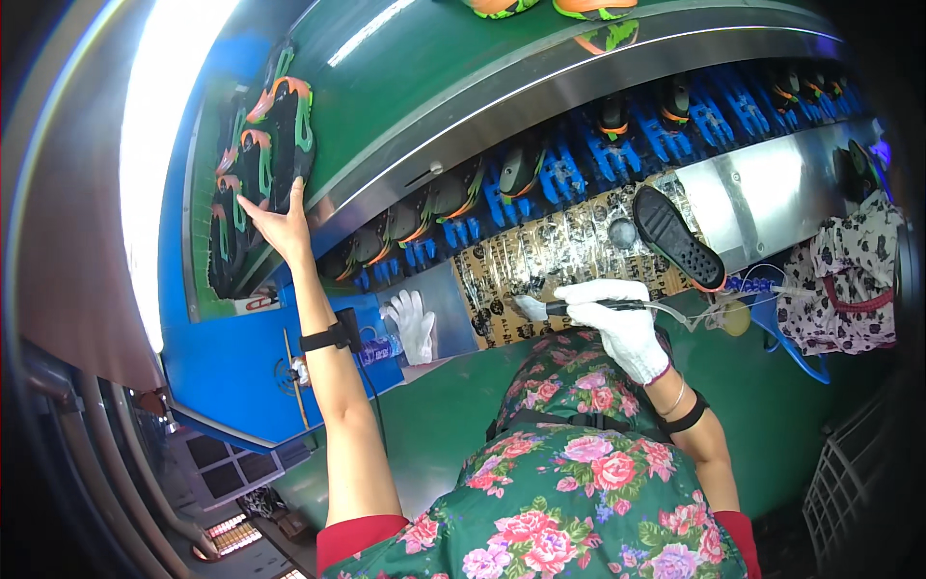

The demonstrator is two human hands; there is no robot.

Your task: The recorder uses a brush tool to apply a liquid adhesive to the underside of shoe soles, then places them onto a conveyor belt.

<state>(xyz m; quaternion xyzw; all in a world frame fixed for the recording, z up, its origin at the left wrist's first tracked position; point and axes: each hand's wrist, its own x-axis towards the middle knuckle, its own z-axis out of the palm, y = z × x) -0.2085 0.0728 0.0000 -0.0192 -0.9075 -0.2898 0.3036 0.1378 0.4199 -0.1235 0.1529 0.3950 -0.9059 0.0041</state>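
My bare left hand (280, 230) reaches far left with thumb and fingers spread. Its fingertips meet the near end of a black shoe sole (289, 135) edged in orange and green, among several similar ones. My right hand (610, 323), in a white knit glove, grips a brush (557, 308) with a dark handle and pale bristles pointing left. A thin clear tube (667, 310) trails right from the handle. Beyond the right hand, a single black sole (675, 236) lies tilted on taped cardboard (492, 280). A round greyish disc (622, 233) sits beside that sole.
Behind the cardboard, a row of blue holders (559, 179) carries dark shoe parts under a metal rail (463, 145). Beyond runs a green belt (424, 87). A spare white glove (412, 323) lies left. Spotted cloth (844, 280) bunches at right.
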